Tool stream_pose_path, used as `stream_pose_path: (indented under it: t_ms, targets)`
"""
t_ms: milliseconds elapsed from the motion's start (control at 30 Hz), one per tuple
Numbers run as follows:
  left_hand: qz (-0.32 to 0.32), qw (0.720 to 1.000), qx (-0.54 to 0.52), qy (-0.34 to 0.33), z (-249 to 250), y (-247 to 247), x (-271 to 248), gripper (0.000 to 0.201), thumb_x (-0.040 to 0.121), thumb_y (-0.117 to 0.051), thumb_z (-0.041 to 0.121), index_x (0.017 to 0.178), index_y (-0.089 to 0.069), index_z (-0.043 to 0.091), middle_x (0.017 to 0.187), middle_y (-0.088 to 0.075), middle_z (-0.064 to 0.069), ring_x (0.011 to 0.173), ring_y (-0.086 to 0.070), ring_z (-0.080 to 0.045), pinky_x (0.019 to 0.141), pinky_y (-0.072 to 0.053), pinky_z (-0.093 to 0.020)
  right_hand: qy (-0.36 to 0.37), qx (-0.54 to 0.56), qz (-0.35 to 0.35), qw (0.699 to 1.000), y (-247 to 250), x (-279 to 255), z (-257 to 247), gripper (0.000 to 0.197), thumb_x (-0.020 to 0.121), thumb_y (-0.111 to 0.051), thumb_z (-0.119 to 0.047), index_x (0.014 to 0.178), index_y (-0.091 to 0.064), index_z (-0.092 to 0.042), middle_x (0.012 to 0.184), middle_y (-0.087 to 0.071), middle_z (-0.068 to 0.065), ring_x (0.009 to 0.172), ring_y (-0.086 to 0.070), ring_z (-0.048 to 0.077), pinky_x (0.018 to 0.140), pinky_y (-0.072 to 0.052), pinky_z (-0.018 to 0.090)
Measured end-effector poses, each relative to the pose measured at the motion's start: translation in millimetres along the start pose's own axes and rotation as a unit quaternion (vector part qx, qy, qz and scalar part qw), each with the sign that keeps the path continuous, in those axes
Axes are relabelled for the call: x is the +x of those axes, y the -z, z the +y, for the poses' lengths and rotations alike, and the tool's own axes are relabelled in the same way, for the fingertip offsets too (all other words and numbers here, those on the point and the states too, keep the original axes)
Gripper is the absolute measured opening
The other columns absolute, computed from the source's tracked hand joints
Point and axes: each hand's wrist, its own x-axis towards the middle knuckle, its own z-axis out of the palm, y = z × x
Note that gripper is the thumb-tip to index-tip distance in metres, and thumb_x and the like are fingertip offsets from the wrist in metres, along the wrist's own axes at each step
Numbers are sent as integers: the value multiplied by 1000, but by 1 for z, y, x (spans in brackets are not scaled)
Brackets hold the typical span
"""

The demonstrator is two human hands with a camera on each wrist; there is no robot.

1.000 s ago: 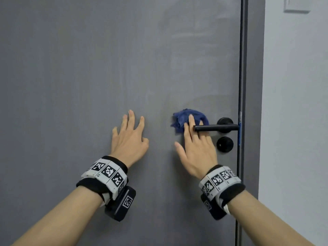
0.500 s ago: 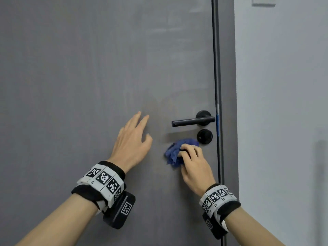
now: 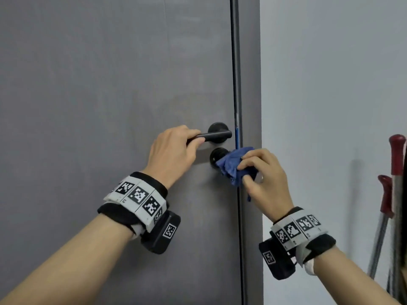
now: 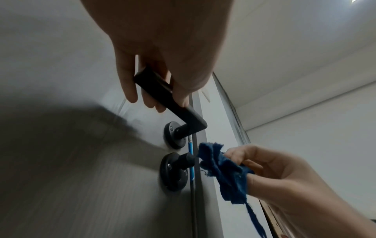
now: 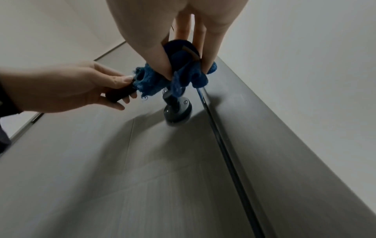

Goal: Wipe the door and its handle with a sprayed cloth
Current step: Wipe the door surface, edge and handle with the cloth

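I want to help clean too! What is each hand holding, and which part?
The left hand grips the black door handle at the lever's free end. The right hand pinches the bunched blue cloth by its right side.

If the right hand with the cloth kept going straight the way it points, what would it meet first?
Probably the round lock knob below the handle; the blue cloth in the right hand would touch first.

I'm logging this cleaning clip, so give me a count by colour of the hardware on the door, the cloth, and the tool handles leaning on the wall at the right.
Black: 2, the lever handle and the lock knob below it
Blue: 1, the cloth
Red: 2, the tall tool grip and the shorter tool grip
Total: 5
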Motion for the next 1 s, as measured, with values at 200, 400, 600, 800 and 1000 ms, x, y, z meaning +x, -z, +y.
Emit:
stream_pose_path:
  t_ms: [200,400,600,800,1000]
  targets:
    - [-78,993,-72,57,-3,13,15,16,90,-64,37,95,-77,28,80,-65,1,80,-59,-26,72,-51,-45,-60,15,16,998,1,28,-1,21,72,-63,1,84,-68,-16,99,-60,-5,100,-58,19,82,-51,40]
    - [-150,969,-141,138,-5,21,29,22,85,-73,37,106,-76,30,83,-64,11,78,-61,-15,73,-52,-41,-128,-6,-46,991,11,68,-14,15,73,-57,-12,82,-64,-22,95,-59,-12,96,-55,14,78,-46,29]
    - [-222,940,-163,202,-6,30,42,26,82,-77,36,107,-76,29,80,-63,12,73,-61,-8,68,-51,-35,-215,-14,-123,969,17,96,-25,15,75,-59,-14,86,-63,-24,96,-59,-12,96,-54,13,79,-42,21]
    - [-300,904,-150,265,7,49,63,26,82,-76,32,108,-76,27,81,-64,8,75,-63,-13,71,-52,-37,-313,-22,-158,936,45,129,-44,23,75,-56,-18,96,-61,-27,99,-59,-12,95,-53,13,81,-45,27]
    - [-403,853,-162,289,17,74,76,45,89,-65,23,134,-61,18,113,-61,2,108,-62,-20,97,-49,-36,-429,13,-190,883,62,153,-60,24,81,-63,-16,96,-63,-34,101,-63,-9,92,-62,17,81,-54,49]
